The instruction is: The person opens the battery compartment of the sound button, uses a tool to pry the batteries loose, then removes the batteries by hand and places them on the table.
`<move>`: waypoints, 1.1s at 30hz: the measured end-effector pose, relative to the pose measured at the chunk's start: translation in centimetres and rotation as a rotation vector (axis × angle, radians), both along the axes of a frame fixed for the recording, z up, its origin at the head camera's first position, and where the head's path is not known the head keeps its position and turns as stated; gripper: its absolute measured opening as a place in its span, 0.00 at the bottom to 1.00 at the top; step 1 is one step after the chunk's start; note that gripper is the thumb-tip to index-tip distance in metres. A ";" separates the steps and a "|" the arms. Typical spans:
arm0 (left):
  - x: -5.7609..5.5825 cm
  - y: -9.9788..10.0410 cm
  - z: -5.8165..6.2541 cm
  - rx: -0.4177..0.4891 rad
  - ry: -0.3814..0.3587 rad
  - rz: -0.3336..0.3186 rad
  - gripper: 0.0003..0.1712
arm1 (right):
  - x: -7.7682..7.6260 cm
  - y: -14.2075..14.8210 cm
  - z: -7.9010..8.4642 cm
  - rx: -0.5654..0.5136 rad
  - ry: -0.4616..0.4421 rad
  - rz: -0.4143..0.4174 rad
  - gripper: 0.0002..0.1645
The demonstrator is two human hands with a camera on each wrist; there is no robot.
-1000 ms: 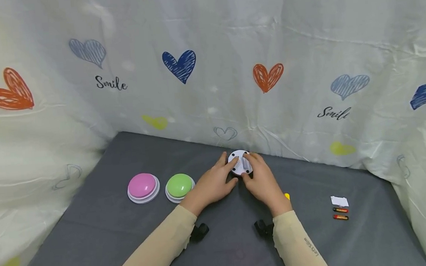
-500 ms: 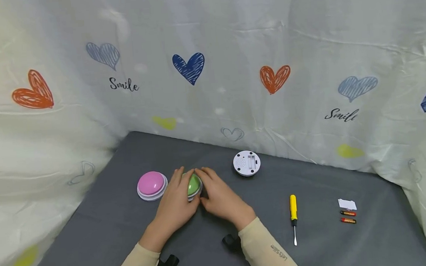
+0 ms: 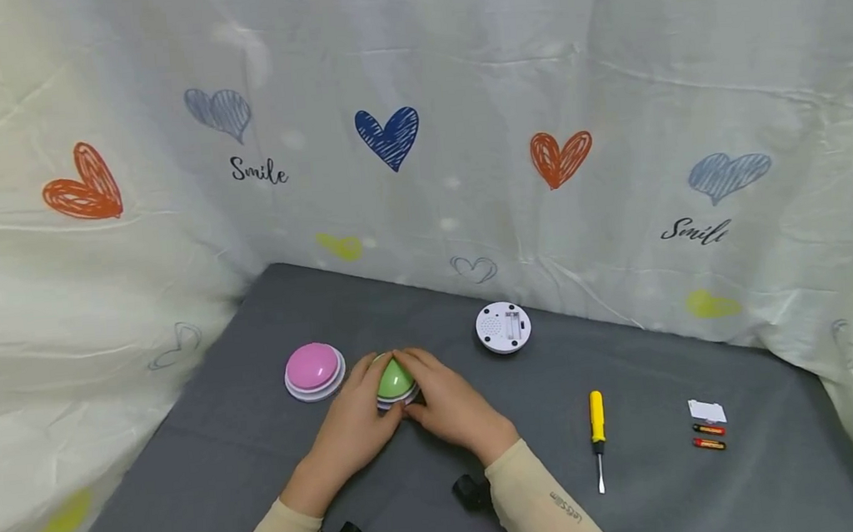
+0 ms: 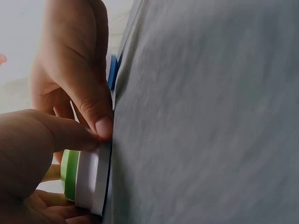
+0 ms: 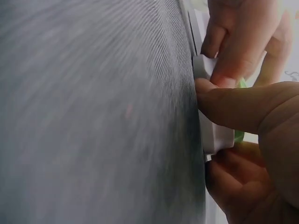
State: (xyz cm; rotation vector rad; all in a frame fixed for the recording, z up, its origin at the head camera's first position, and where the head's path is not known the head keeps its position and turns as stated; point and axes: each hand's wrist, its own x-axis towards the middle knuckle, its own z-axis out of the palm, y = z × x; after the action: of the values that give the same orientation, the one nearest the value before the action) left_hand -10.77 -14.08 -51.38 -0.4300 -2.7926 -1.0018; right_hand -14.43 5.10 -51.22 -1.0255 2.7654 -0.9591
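A push-button buzzer with a green dome (image 3: pixel 394 379) and a white base (image 4: pixel 91 182) sits dome up on the grey cloth, between my two hands. My left hand (image 3: pixel 354 418) grips its left side, and my right hand (image 3: pixel 454 404) curls round its right side. Both thumbs meet at the near edge of the base, seen close up in the left wrist view. The right wrist view shows the right thumb (image 5: pixel 233 108) lying along the white base (image 5: pixel 216 135), low over the cloth. Part of the dome is covered by fingers.
To the left stands a pink-domed buzzer (image 3: pixel 311 366). An upturned white buzzer (image 3: pixel 503 327) lies farther back, its battery slot exposed. On the right are a yellow-handled screwdriver (image 3: pixel 597 424), two batteries (image 3: pixel 710 444) and a small white piece (image 3: pixel 707 411). A curtain (image 3: pixel 467 213) closes off the back.
Both hands have left the upturned white buzzer and moved left to the green one, which they now hold. The screwdriver has come into full view. The head view has shifted slightly.
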 end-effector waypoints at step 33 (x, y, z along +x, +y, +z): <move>5.2 10.7 0.5 -0.091 -0.007 -0.334 0.40 | 9.5 13.9 -0.5 -0.108 -0.176 -0.241 0.47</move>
State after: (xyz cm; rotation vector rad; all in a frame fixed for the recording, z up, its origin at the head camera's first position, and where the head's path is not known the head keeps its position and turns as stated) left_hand -5.53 -3.35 -50.91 -0.9315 -2.8388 -0.9349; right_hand -4.98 19.04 -51.69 -0.5918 2.7565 -1.1760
